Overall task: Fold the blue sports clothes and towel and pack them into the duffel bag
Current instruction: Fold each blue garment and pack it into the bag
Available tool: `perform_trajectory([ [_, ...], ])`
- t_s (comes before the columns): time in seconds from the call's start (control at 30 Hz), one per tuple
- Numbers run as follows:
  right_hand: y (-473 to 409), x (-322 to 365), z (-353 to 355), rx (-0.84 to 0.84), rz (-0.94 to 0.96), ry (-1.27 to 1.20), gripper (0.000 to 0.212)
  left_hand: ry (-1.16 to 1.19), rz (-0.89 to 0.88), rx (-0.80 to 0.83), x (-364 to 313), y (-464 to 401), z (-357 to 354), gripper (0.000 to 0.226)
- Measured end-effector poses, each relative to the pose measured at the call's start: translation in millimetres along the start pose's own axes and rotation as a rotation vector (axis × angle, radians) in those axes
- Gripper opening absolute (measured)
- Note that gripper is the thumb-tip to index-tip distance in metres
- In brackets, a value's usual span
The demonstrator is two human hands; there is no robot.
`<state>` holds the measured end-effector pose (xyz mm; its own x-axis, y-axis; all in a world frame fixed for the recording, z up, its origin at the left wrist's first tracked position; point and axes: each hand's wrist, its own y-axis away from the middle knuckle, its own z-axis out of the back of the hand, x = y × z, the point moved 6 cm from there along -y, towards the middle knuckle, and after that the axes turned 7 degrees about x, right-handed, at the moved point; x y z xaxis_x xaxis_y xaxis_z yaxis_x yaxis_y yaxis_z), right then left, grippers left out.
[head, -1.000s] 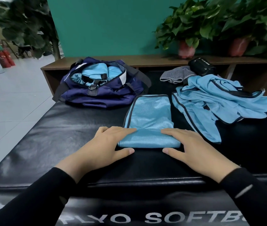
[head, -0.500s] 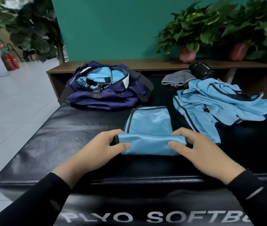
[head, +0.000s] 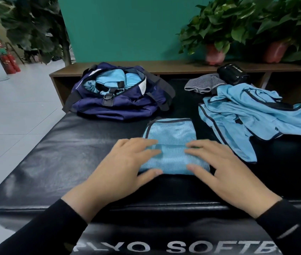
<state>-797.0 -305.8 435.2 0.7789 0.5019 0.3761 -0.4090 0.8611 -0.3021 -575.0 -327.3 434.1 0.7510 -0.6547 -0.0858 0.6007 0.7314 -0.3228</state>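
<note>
A light blue garment with dark trim (head: pixel 171 133) lies on the black soft box (head: pixel 57 162), its near end rolled over into a thick fold. My left hand (head: pixel 125 168) and my right hand (head: pixel 217 168) lie flat on that fold, fingers straight, thumbs at its near edge. Behind it to the left sits the open navy duffel bag (head: pixel 120 105) with blue clothing inside. A crumpled light blue jacket (head: pixel 252 115) lies at the right.
A grey striped cloth (head: pixel 201 85) and a black pouch (head: pixel 232 73) lie at the back right. A low wooden shelf (head: pixel 182 66) with potted plants (head: pixel 214 54) runs behind the box. Grey tiled floor (head: pixel 13 115) lies left.
My hands lifted the garment's near edge, rolled it forward over itself and now press flat on the fold. The garment looks shorter than before.
</note>
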Motion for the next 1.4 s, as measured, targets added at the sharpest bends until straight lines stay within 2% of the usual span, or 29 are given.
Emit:
perform_trajectory([
  [0.07,0,-7,-10,0.142,-0.035,-0.002,0.06,0.006,0.02,0.113,5,0,-14,0.066],
  [0.17,-2,-23,-16,0.287,-0.09,-0.017,0.075,0.106,0.057,0.198,19,-2,-22,0.073],
  [0.3,-13,-35,-12,0.298,-0.094,-0.054,0.075,0.218,0.089,0.218,29,-9,-23,0.07],
  [0.37,-18,-39,-8,0.25,-0.128,-0.102,0.068,0.262,0.117,0.204,33,-14,-23,0.069],
  [0.43,-22,-40,-4,0.215,-0.173,-0.147,0.052,0.339,0.181,0.188,38,-17,-23,0.063],
  [0.53,-25,-34,4,0.164,-0.2,-0.228,0.026,0.601,0.322,0.116,48,-20,-17,0.032],
  [0.63,-24,-25,8,0.14,-0.191,-0.398,0.01,0.772,0.33,0.09,44,-19,-8,0.013],
  [0.73,-20,-19,7,0.175,-0.227,-0.475,0.016,0.898,0.367,0.159,37,-11,-6,0.022],
  [0.87,-26,-27,5,0.129,-0.351,-0.433,0.032,0.829,0.524,0.142,45,-13,-10,0.03],
  [0.93,-32,-33,3,0.08,-0.428,-0.334,0.044,0.7,0.618,0.064,52,-21,-12,0.047],
  [1.0,-36,-35,5,0.008,-0.47,-0.152,0.044,0.512,0.685,-0.052,53,-26,-10,0.043],
  [1.03,-36,-33,6,-0.031,-0.455,-0.078,0.043,0.442,0.671,-0.113,49,-28,-7,0.037],
  [1.1,-40,-25,5,-0.074,-0.325,0.026,0.046,0.303,0.491,-0.164,38,-35,-4,0.033],
  [1.17,-47,-18,-6,-0.011,-0.121,0.031,0.037,0.163,0.326,-0.082,30,-42,-9,0.026],
  [1.2,-50,-18,-12,0.043,-0.082,-0.031,0.036,0.146,0.302,-0.027,30,-44,-13,0.028],
  [1.3,-51,-26,-20,0.204,-0.2,-0.247,0.036,0.27,0.34,0.095,42,-43,-23,0.033],
  [1.4,-57,-27,-15,0.233,-0.249,-0.239,0.024,0.345,0.322,0.147,50,-41,-25,0.033],
])
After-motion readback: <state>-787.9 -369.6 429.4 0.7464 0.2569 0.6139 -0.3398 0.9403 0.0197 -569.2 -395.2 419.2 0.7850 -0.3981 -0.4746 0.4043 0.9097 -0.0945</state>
